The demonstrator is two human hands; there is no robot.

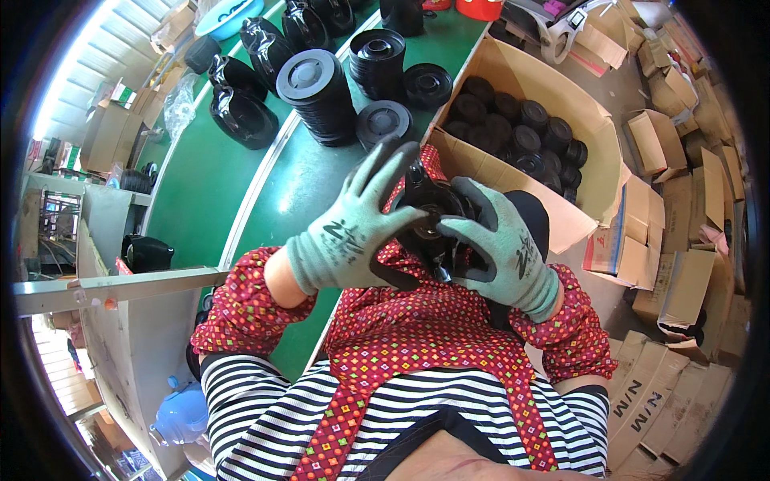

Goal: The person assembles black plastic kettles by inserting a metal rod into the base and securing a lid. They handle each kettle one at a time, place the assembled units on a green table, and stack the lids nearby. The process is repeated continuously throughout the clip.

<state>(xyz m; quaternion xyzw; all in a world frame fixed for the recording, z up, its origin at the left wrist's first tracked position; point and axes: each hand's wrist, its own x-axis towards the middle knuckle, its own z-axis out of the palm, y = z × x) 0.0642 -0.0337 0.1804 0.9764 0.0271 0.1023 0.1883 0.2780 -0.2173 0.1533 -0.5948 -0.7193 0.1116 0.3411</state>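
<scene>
A glossy black plastic housing (425,210) with a round centre is held in front of my red patterned apron. Wrapped about its right side is my right hand (501,244), in a green glove with dark fingertips, one fingertip at the round centre. My left hand (353,220), gloved alike, has its fingers spread; one fingertip touches the centre from the left while others stretch upward. What lies between the fingertips is too small to make out. Beyond my hands, black ribbed discs (314,100) stand stacked on the green table (273,200), with a single disc (383,123) nearby.
Several glossy black housings (243,115) stand along the table's far left. To the right, a large cardboard box (573,210) holds many round black parts (525,138). Opened and flattened cartons (654,401) fill the floor at right. A metal rail (120,286) crosses at left, above a blue bottle (180,413).
</scene>
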